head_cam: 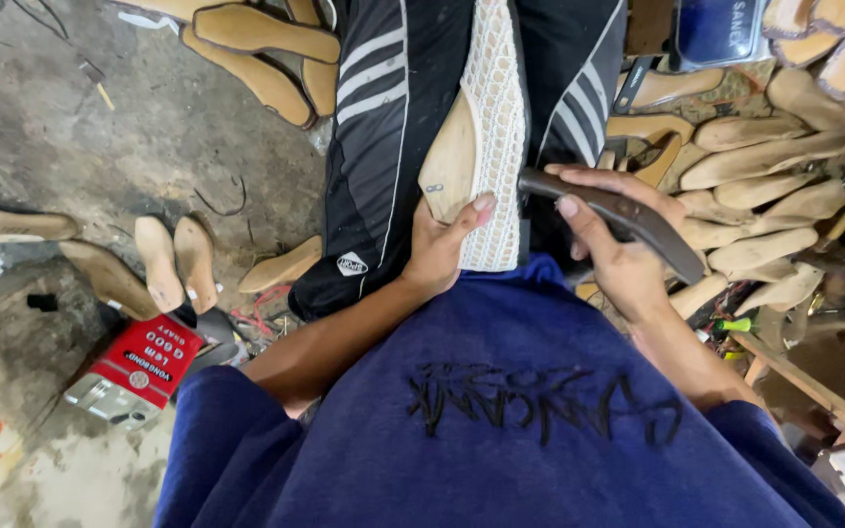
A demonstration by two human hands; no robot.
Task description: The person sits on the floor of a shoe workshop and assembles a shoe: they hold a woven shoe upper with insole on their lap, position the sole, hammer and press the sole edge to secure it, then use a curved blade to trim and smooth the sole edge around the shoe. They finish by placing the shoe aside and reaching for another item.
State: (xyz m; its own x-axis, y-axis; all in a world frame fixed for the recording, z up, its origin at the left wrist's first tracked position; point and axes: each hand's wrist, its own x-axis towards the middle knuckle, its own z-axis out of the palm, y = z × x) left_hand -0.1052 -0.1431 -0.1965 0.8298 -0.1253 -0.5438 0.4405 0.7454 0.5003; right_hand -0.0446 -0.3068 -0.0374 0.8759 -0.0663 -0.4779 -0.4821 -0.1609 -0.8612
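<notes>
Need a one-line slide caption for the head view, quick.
Left hand steadies a wooden shoe last in white mesh upper on the lap; right hand grips a dark curved tool.

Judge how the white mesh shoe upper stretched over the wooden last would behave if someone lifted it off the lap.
The white mesh upper is open netting, so by itself it would probably be floppy. Pulled over the wooden last, it likely lifts as one stiff piece. The left hand grips it one-handed, suggesting it is fairly light.
</notes>
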